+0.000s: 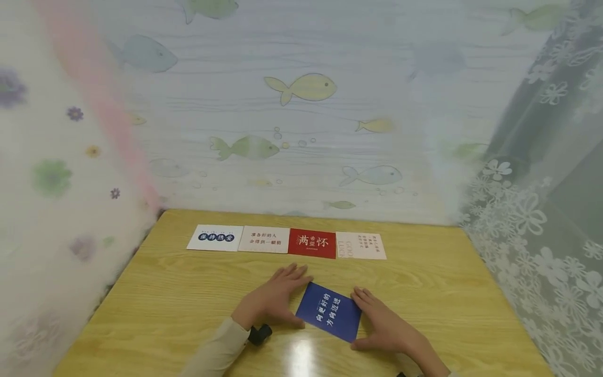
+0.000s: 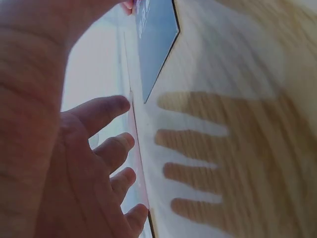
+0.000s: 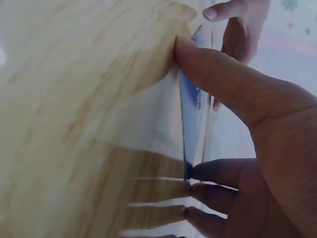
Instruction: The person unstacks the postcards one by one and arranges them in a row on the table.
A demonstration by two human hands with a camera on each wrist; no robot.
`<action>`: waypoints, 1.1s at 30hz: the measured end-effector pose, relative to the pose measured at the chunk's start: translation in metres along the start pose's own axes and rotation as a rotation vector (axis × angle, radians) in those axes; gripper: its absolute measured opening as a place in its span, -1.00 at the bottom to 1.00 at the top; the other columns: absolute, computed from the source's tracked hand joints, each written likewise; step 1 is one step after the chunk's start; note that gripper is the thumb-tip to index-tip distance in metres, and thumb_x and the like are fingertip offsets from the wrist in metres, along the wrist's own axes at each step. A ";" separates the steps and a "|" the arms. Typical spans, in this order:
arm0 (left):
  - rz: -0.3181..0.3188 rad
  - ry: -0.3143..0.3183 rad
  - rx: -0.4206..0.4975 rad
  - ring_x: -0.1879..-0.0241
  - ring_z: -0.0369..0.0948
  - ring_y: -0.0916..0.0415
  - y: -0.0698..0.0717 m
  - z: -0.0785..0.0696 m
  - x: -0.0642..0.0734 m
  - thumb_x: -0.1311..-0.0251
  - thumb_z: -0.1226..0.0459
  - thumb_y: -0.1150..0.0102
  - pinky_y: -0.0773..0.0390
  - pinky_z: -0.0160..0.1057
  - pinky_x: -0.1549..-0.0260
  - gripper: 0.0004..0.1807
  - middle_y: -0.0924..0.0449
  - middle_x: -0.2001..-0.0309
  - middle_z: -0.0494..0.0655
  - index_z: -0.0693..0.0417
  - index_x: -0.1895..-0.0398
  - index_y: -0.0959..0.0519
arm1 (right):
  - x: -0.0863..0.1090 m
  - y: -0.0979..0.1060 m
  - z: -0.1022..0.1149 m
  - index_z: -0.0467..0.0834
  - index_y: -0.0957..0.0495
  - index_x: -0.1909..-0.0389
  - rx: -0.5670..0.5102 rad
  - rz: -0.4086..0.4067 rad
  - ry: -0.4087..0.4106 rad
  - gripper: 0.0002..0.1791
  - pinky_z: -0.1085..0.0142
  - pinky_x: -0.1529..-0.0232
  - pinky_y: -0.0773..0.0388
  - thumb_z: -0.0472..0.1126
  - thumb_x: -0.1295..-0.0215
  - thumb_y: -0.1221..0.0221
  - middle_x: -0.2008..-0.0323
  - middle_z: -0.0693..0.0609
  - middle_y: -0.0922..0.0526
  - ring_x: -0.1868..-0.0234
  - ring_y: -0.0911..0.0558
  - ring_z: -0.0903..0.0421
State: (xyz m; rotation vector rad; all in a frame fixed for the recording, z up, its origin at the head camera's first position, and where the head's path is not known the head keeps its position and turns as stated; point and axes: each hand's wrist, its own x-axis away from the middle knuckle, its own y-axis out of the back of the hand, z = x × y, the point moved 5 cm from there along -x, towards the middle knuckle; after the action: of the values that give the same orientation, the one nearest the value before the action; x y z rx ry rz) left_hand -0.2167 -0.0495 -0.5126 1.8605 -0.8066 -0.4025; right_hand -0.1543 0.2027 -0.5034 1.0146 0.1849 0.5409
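Note:
A dark blue card (image 1: pixel 329 312) with white Chinese characters lies at a slant on or just above the wooden table, between both hands. My right hand (image 1: pixel 388 327) spans its right side, the thumb (image 3: pixel 190 52) at the near corner and the index finger (image 3: pixel 218 172) at the far one. To its left is my left hand (image 1: pixel 275 297), fingers spread and apart from the card in the left wrist view. Farther back, a row holds a white card with blue discs (image 1: pixel 215 238), a pale card with red characters (image 1: pixel 264 241), a red card (image 1: pixel 312 243) and a pale "GOOD LUCK" card (image 1: pixel 361 246).
The wooden table (image 1: pixel 188 293) reaches back to a cloth (image 1: pixel 306 183) printed with fish. Lace with white flowers (image 1: pixel 527 214) hangs along the right side. A small black device (image 1: pixel 260 334) is strapped at the left wrist.

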 end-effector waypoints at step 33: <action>-0.058 -0.055 0.030 -0.60 0.07 0.05 -0.001 -0.006 0.004 0.30 -0.18 -0.59 -0.06 0.07 -0.56 -0.08 -0.13 -0.59 0.08 0.00 -0.21 -0.52 | 0.008 -0.003 -0.008 -0.23 -0.26 -0.51 -0.077 -0.049 0.029 0.09 -0.26 -0.44 -0.18 0.18 -0.03 -0.49 -0.55 -0.22 -0.20 -0.56 -0.13 -0.31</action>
State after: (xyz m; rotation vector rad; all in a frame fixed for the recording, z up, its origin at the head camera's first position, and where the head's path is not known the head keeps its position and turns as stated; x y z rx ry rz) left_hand -0.2099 -0.0485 -0.5104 1.9110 -0.8009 -0.4818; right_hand -0.1499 0.2118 -0.5093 0.9256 0.2124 0.5146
